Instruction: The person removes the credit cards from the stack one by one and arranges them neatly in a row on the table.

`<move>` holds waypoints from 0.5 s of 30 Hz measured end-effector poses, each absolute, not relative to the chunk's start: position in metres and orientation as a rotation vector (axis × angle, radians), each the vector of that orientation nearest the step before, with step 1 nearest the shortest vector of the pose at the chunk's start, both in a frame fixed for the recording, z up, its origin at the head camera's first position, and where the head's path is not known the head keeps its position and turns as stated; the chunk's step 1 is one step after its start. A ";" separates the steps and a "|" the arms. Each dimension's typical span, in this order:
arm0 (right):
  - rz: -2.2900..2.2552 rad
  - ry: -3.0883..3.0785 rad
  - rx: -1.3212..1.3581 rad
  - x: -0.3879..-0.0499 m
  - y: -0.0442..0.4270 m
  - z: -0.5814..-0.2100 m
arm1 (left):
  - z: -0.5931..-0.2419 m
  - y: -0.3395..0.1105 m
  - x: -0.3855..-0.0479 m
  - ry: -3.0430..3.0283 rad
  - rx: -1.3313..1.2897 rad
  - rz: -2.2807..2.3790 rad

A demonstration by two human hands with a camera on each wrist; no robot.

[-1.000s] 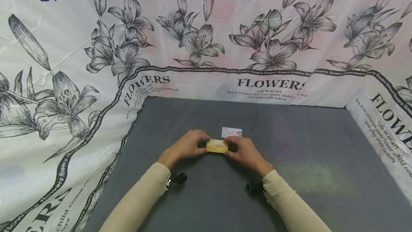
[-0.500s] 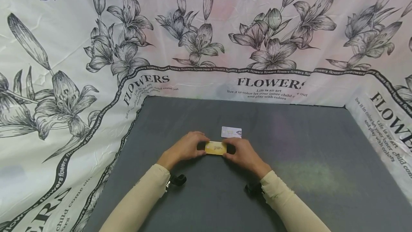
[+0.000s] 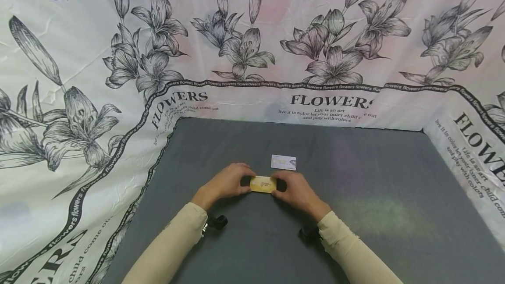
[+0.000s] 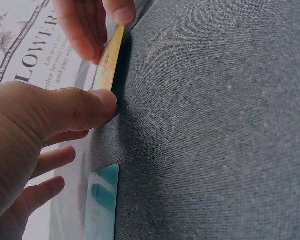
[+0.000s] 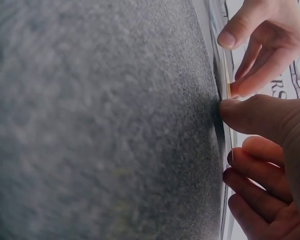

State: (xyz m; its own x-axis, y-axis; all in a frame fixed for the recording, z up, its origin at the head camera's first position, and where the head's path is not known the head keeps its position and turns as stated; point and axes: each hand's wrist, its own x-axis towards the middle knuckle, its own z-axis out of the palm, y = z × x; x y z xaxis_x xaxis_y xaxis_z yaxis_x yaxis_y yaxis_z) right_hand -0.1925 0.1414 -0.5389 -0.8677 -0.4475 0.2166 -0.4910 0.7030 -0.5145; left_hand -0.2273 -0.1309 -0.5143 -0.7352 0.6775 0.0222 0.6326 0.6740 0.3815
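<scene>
A yellow card [image 3: 263, 184] is held by its two short ends between the hands, at the middle of the dark table. My left hand [image 3: 229, 183] pinches its left end; my right hand [image 3: 297, 191] pinches its right end. In the left wrist view, the yellow card [image 4: 110, 62] stands tilted between the left thumb and the other hand's fingers. A teal card [image 4: 102, 202] lies below the left hand there; the head view does not show it. The right wrist view shows the right hand [image 5: 270, 165] beside the card's thin edge.
A white card [image 3: 283, 162] lies flat just beyond the right fingers. The dark grey table [image 3: 252, 240] meets a white flower-printed cloth [image 3: 244, 104] at its back and sides. Black straps sit at both wrists.
Both hands and the yellow card have shifted slightly toward the person and a little left. More of the white card's lower edge is uncovered.
</scene>
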 end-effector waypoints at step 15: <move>0.876 -2.846 0.760 -0.186 0.139 -0.541 | -0.518 -0.132 -0.225 2.748 1.085 0.584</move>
State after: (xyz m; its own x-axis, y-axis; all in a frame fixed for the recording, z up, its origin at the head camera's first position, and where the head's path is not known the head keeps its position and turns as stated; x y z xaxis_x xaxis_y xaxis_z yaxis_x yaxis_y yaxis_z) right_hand -0.1863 0.1392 -0.5406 -0.8756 -0.4377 0.2044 -0.4768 0.7155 -0.5106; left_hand -0.2249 -0.1323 -0.5178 -0.7330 0.6799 0.0207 0.6296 0.6666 0.3990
